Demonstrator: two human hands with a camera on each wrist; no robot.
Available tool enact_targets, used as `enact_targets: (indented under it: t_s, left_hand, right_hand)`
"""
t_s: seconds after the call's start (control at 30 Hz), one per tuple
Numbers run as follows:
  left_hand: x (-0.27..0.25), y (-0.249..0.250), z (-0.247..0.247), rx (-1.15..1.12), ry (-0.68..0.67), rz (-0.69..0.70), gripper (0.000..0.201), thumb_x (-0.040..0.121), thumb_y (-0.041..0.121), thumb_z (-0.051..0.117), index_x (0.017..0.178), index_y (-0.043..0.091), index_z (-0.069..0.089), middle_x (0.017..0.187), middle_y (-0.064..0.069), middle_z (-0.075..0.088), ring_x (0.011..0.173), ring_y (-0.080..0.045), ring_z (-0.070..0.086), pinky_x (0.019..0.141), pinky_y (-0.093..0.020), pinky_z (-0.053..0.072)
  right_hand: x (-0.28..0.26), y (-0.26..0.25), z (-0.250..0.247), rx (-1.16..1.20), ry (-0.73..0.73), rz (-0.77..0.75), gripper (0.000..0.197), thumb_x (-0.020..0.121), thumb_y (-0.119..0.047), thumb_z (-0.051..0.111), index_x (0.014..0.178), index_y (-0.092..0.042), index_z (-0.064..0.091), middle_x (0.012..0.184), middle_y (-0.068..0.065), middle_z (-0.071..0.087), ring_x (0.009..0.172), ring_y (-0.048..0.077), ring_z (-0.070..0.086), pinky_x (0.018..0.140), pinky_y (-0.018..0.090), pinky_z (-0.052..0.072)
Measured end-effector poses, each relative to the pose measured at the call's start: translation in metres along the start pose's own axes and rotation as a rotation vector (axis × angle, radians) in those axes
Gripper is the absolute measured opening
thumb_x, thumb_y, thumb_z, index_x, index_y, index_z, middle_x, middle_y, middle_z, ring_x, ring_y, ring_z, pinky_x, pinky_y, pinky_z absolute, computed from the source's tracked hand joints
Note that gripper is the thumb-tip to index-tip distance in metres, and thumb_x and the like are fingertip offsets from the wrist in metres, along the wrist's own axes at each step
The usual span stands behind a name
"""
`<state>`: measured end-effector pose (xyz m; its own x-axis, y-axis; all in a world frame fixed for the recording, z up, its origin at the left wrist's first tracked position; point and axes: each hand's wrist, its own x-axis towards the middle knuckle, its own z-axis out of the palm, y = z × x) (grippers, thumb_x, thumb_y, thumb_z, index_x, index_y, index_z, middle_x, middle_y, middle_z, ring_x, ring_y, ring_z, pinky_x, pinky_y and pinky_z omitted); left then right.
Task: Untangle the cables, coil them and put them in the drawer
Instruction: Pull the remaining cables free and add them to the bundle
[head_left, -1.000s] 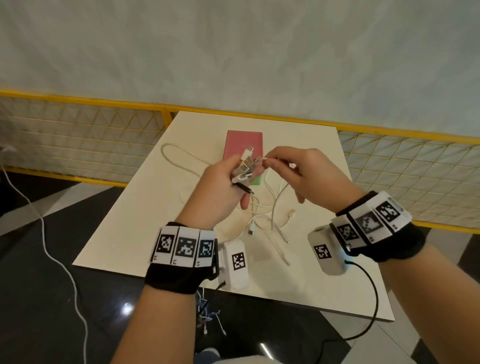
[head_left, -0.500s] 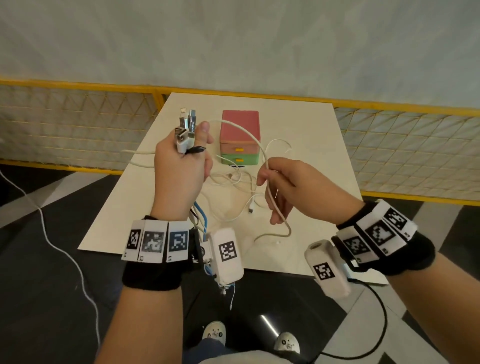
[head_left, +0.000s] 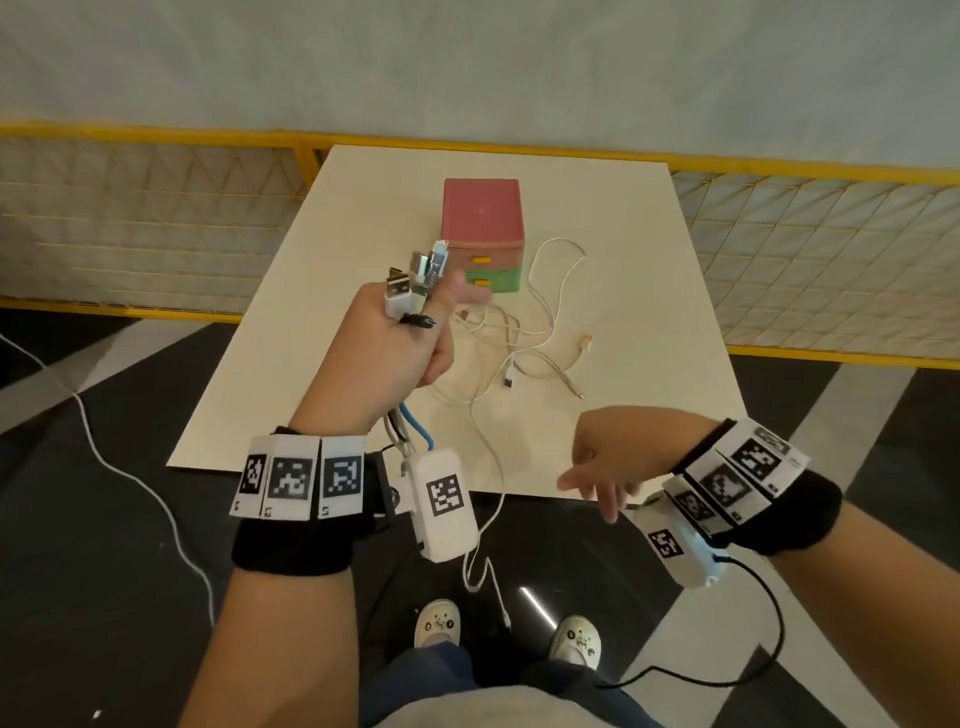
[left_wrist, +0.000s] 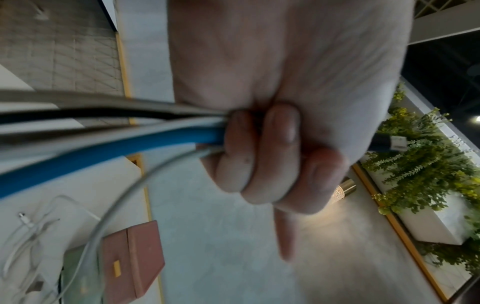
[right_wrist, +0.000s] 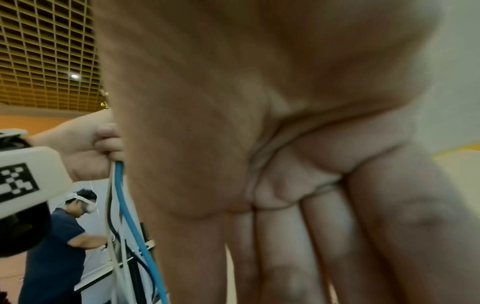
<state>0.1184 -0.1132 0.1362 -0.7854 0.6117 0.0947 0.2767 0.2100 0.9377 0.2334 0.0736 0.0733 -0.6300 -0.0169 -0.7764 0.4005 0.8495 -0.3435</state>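
Counted: one drawer unit (head_left: 483, 234) with two visible drawer fronts; three or four plugs (head_left: 415, 278) bunched above the left hand's fingers (head_left: 441, 343); one blue cable (left_wrist: 109, 156) below them. Loose white cables (head_left: 519, 338) overlap; number indeterminable.

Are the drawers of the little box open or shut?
Shut: both drawers sit flush with the box front.

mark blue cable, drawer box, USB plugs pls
blue cable (left_wrist: 109, 158), left wrist view, on its sheath beside the fist.
drawer box (head_left: 482, 210), head view, on its pink top.
USB plugs (head_left: 415, 280), head view, on the metal ends above the left hand (head_left: 384, 358).
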Motion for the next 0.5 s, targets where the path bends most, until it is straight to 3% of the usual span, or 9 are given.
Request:
enact_targets:
  t_s: [0.07, 0.17, 0.2, 0.27, 0.3, 0.37, 0.43, 0.5]
  left_hand:
    - [-0.001, 0.003, -0.001, -0.039, -0.005, 0.026, 0.05, 0.103, 0.04, 0.039, 0.078, 0.012, 0.072, 0.04, -0.001, 0.043, 0.038, -0.012, 0.036, 0.049, -0.016, 0.037]
    - [-0.003, 0.01, 0.001, -0.163, -0.062, 0.047, 0.057, 0.099, 0.046, 0.036, 0.067, 0.01, 0.065, 0.046, -0.002, 0.052, 0.039, -0.012, 0.044, 0.046, -0.016, 0.037]
    - [-0.003, 0.013, 0.002, -0.159, -0.08, 0.075, 0.057, 0.1, 0.044, 0.034, 0.067, 0.01, 0.065, 0.052, -0.002, 0.059, 0.046, -0.012, 0.053, 0.051, -0.017, 0.042]
    - [-0.002, 0.02, 0.004, -0.061, -0.123, 0.157, 0.058, 0.104, 0.039, 0.03, 0.069, 0.014, 0.069, 0.074, 0.0, 0.072, 0.075, -0.01, 0.068, 0.077, -0.023, 0.05]
    - [-0.002, 0.025, 0.005, -0.014, -0.156, 0.19, 0.057, 0.104, 0.039, 0.029, 0.072, 0.019, 0.071, 0.086, 0.004, 0.074, 0.089, -0.007, 0.068, 0.091, -0.027, 0.048]
    - [0.001, 0.032, 0.009, 0.044, -0.218, 0.2, 0.054, 0.105, 0.039, 0.028, 0.078, 0.022, 0.072, 0.101, 0.012, 0.073, 0.104, -0.001, 0.064, 0.105, -0.029, 0.039]
    - [0.005, 0.036, 0.013, 0.077, -0.247, 0.186, 0.055, 0.106, 0.038, 0.027, 0.079, 0.018, 0.07, 0.107, 0.013, 0.072, 0.109, 0.002, 0.061, 0.107, -0.026, 0.034]
    - [0.008, 0.039, 0.018, 0.099, -0.234, 0.197, 0.058, 0.106, 0.038, 0.027, 0.073, 0.011, 0.065, 0.107, 0.012, 0.072, 0.109, 0.002, 0.061, 0.107, -0.022, 0.033]
  right_hand:
    - [-0.004, 0.001, -0.004, -0.06, 0.115, -0.065, 0.031, 0.094, -0.04, 0.05, 0.086, -0.016, 0.067, 0.071, -0.003, 0.074, 0.062, 0.006, 0.068, 0.072, 0.026, 0.055]
    - [-0.008, -0.004, -0.015, -0.085, 0.482, -0.258, 0.024, 0.095, -0.037, 0.05, 0.096, -0.02, 0.066, 0.081, -0.007, 0.071, 0.074, 0.007, 0.066, 0.078, 0.031, 0.053]
    - [-0.011, -0.009, -0.017, -0.032, 0.601, -0.335, 0.022, 0.094, -0.035, 0.052, 0.099, -0.019, 0.065, 0.087, -0.006, 0.069, 0.08, 0.008, 0.063, 0.08, 0.034, 0.052]
    - [-0.015, -0.022, -0.019, 0.128, 0.761, -0.473, 0.025, 0.091, -0.038, 0.056, 0.106, -0.019, 0.062, 0.097, -0.005, 0.065, 0.088, 0.005, 0.061, 0.083, 0.032, 0.051]
    - [-0.018, -0.029, -0.02, 0.208, 0.771, -0.537, 0.033, 0.09, -0.042, 0.057, 0.113, -0.018, 0.059, 0.103, -0.005, 0.063, 0.094, 0.004, 0.06, 0.086, 0.029, 0.051]
    - [-0.02, -0.043, -0.02, 0.36, 0.658, -0.658, 0.048, 0.089, -0.048, 0.052, 0.127, -0.018, 0.05, 0.121, -0.004, 0.058, 0.111, 0.003, 0.056, 0.096, 0.024, 0.046]
    - [-0.016, -0.054, -0.016, 0.454, 0.549, -0.783, 0.042, 0.096, -0.038, 0.044, 0.126, -0.009, 0.049, 0.126, 0.002, 0.058, 0.118, 0.009, 0.055, 0.102, 0.027, 0.044]
    - [-0.005, -0.062, -0.006, 0.461, 0.535, -0.857, 0.033, 0.1, -0.023, 0.036, 0.117, 0.002, 0.049, 0.111, 0.008, 0.063, 0.108, 0.016, 0.059, 0.098, 0.032, 0.046]
